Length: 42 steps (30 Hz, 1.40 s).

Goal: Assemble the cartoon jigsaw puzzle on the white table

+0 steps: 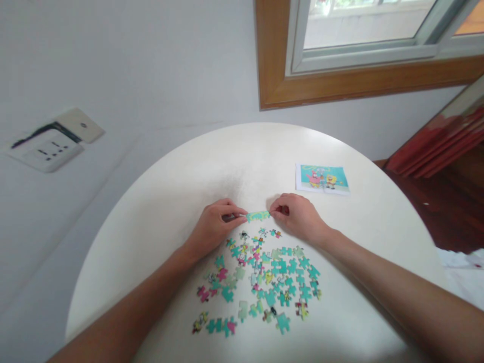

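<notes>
A short strip of joined jigsaw pieces (258,216), green with yellow markings, lies on the white table between my hands. My left hand (217,222) pinches its left end between thumb and fingers. At the strip's right end, my right hand (297,214) has its thumb and fingertips closed on the edge. Just below spread many loose puzzle pieces (280,267), mostly teal, with some pink, yellow and pale green ones. A few loose pieces (263,232) lie close under the strip.
A small printed picture (323,179) with a pink and a yellow cartoon figure lies at the back right of the round white table (181,176). Behind it are the wall and a wood-framed window (274,91). A wall socket (49,149) is at the left.
</notes>
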Tool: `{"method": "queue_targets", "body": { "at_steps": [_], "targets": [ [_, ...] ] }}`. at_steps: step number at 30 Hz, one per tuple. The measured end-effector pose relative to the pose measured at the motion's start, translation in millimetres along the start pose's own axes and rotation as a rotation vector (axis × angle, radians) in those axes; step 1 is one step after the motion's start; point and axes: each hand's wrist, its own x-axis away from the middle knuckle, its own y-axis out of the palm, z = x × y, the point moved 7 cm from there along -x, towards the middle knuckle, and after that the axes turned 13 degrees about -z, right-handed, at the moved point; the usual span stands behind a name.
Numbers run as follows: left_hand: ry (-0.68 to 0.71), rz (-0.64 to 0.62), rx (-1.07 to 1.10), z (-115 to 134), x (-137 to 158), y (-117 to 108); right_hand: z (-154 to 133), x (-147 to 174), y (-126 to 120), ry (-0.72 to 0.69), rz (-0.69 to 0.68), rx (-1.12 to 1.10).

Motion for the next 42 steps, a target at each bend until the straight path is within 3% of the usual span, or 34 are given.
{"method": "queue_targets", "body": {
  "at_steps": [42],
  "targets": [
    [0.039, 0.045, -0.122, 3.1, -0.9, -2.9, 4.2, 1.1, -2.1, 0.062, 0.013, -0.024]
  ]
}}
